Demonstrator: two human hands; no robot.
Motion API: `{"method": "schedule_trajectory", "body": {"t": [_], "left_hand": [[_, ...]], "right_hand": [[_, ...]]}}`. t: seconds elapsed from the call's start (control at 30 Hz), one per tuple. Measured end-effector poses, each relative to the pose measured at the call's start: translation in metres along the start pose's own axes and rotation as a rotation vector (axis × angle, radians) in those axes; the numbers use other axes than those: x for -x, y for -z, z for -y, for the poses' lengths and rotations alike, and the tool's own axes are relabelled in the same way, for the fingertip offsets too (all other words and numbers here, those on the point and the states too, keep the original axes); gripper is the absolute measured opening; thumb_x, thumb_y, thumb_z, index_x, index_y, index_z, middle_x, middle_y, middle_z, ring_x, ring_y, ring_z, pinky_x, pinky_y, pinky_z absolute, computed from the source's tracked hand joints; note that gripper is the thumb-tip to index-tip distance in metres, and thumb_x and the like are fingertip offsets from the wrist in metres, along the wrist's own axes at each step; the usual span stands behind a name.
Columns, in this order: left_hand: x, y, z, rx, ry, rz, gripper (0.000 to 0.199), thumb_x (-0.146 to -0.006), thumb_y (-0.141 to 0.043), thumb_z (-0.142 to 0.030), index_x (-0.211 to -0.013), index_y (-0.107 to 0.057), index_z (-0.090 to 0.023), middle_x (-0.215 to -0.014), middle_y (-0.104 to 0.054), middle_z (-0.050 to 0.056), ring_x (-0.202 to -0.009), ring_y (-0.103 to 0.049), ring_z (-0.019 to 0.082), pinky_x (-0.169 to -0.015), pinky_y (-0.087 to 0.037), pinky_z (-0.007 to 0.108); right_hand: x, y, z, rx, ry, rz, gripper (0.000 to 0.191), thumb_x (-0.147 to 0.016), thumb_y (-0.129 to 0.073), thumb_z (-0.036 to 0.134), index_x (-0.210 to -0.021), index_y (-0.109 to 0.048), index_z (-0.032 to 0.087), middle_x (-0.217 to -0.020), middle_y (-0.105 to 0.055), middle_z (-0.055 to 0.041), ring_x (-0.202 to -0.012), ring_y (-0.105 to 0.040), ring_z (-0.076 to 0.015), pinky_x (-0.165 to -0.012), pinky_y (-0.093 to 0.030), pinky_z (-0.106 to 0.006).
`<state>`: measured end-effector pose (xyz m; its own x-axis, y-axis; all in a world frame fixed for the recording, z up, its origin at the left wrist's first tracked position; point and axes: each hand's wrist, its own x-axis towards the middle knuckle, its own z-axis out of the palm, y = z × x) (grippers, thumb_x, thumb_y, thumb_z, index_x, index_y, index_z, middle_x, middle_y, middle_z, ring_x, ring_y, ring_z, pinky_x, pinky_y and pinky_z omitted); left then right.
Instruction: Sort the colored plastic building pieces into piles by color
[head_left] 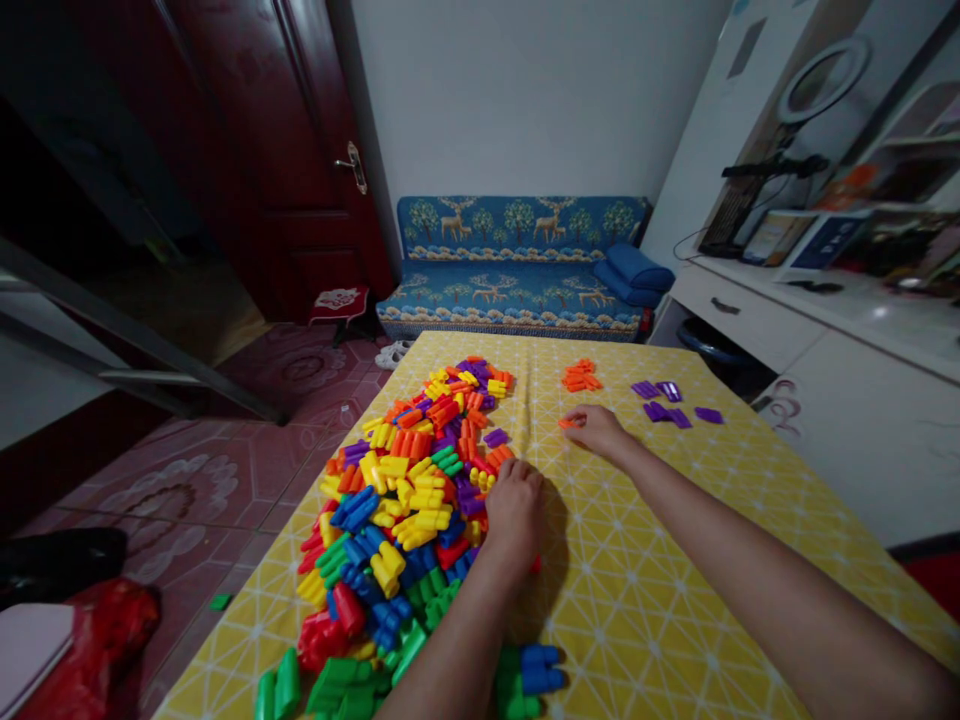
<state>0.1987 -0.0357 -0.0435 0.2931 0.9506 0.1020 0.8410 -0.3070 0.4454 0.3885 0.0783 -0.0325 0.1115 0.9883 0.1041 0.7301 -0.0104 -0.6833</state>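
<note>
A heap of plastic building blocks [427,500] in red, orange, yellow, green, blue and purple covers the left side of the table. At the heap's right edge is my left hand [516,505], its fingers bent down and together beside an orange block [499,457]; what lies under the fingertips is hidden. My right hand [598,432] pinches an orange building block [570,423] low over the cloth. Just beyond it lies a small group of orange blocks [581,376]. Farther right, several purple blocks [660,403] form a separate group.
A yellow patterned cloth [637,580] covers the table. Behind the table stands a blue sofa [517,270] with deer on its cover. A white cabinet [840,350] is on the right, a dark red door [300,150] on the left. One green block [220,602] lies on the floor.
</note>
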Motion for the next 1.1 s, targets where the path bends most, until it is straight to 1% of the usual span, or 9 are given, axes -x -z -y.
{"method": "schedule_trajectory", "body": {"t": [0.1, 0.17, 0.3, 0.43, 0.57, 0.67, 0.8, 0.97, 1.1], "left_hand": [[-0.001, -0.001, 0.001, 0.011, -0.003, -0.006, 0.024, -0.092, -0.049, -0.019, -0.104, -0.07, -0.018, -0.11, -0.065, 0.008, -0.112, -0.049, 0.023, -0.095, -0.043, 0.031], [-0.001, -0.002, 0.001, 0.018, -0.007, -0.016, 0.026, -0.092, -0.048, -0.017, -0.104, -0.07, -0.018, -0.111, -0.065, 0.008, -0.112, -0.049, 0.022, -0.095, -0.043, 0.031], [-0.001, -0.002, 0.001, 0.025, -0.011, -0.016, 0.029, -0.09, -0.045, -0.012, -0.106, -0.069, -0.018, -0.111, -0.065, 0.009, -0.109, -0.049, 0.022, -0.093, -0.044, 0.03], [0.003, 0.003, 0.0, 0.066, 0.039, -0.017, 0.03, -0.088, -0.045, -0.011, -0.099, -0.072, -0.018, -0.102, -0.068, 0.01, -0.102, -0.054, 0.024, -0.084, -0.046, 0.032], [0.005, 0.005, 0.001, 0.341, -0.041, -0.187, 0.032, -0.08, -0.049, -0.003, -0.097, -0.072, -0.018, -0.098, -0.07, 0.008, -0.094, -0.06, 0.02, -0.086, -0.048, 0.031], [0.003, 0.004, 0.003, 0.585, -0.087, -0.336, 0.038, -0.076, -0.047, 0.002, -0.101, -0.07, -0.016, -0.097, -0.073, 0.007, -0.09, -0.065, 0.018, -0.083, -0.051, 0.029], [0.0, 0.004, 0.005, 0.639, -0.006, -0.429, 0.037, -0.074, -0.046, 0.004, -0.096, -0.07, -0.014, -0.093, -0.073, 0.007, -0.087, -0.068, 0.018, -0.081, -0.053, 0.031], [0.0, 0.004, 0.005, 0.603, -0.029, -0.43, 0.033, -0.08, -0.046, 0.0, -0.098, -0.069, -0.015, -0.094, -0.071, 0.008, -0.09, -0.066, 0.018, -0.082, -0.053, 0.031], [0.001, -0.001, 0.005, 0.617, -0.044, -0.344, 0.034, -0.082, -0.051, -0.007, -0.111, -0.065, -0.016, -0.105, -0.071, 0.009, -0.094, -0.066, 0.018, -0.082, -0.054, 0.032]], "right_hand": [[-0.018, 0.002, 0.004, -0.098, -0.036, -0.225, 0.036, -0.074, -0.06, 0.027, -0.108, -0.066, 0.016, -0.108, -0.068, -0.0114, -0.086, -0.066, -0.0204, -0.077, -0.051, -0.032], [-0.011, -0.003, 0.004, -0.168, -0.035, -0.302, 0.043, -0.078, -0.056, 0.031, -0.118, -0.06, 0.015, -0.121, -0.063, -0.015, -0.088, -0.067, -0.0209, -0.077, -0.053, -0.034], [0.035, -0.029, -0.002, -0.333, -0.002, -0.249, 0.037, -0.075, -0.058, 0.035, -0.107, -0.063, 0.018, -0.108, -0.07, -0.0115, -0.08, -0.069, -0.0213, -0.069, -0.055, -0.034], [0.087, -0.055, -0.001, -0.522, 0.009, -0.18, 0.031, -0.075, -0.059, 0.036, -0.101, -0.064, 0.019, -0.1, -0.073, -0.0092, -0.081, -0.07, -0.0216, -0.072, -0.056, -0.035], [0.118, -0.058, 0.012, -0.655, -0.003, -0.154, 0.034, -0.078, -0.063, 0.04, -0.107, -0.064, 0.021, -0.104, -0.072, -0.0088, -0.084, -0.069, -0.022, -0.076, -0.056, -0.036], [0.128, -0.053, 0.024, -0.698, 0.052, -0.1, 0.037, -0.081, -0.062, 0.045, -0.111, -0.065, 0.023, -0.112, -0.071, -0.0085, -0.096, -0.068, -0.0236, -0.083, -0.055, -0.037], [0.13, -0.051, 0.031, -0.666, 0.085, -0.044, 0.037, -0.079, -0.065, 0.049, -0.104, -0.068, 0.021, -0.104, -0.073, -0.008, -0.095, -0.068, -0.0243, -0.083, -0.055, -0.036], [0.127, -0.052, 0.03, -0.709, 0.032, -0.116, 0.042, -0.075, -0.068, 0.054, -0.097, -0.067, 0.018, -0.091, -0.074, -0.0089, -0.081, -0.069, -0.0245, -0.072, -0.055, -0.035], [0.125, -0.053, 0.026, -0.743, 0.015, -0.158, 0.043, -0.076, -0.067, 0.055, -0.099, -0.066, 0.018, -0.094, -0.073, -0.0094, -0.084, -0.069, -0.0246, -0.073, -0.055, -0.035]]}}
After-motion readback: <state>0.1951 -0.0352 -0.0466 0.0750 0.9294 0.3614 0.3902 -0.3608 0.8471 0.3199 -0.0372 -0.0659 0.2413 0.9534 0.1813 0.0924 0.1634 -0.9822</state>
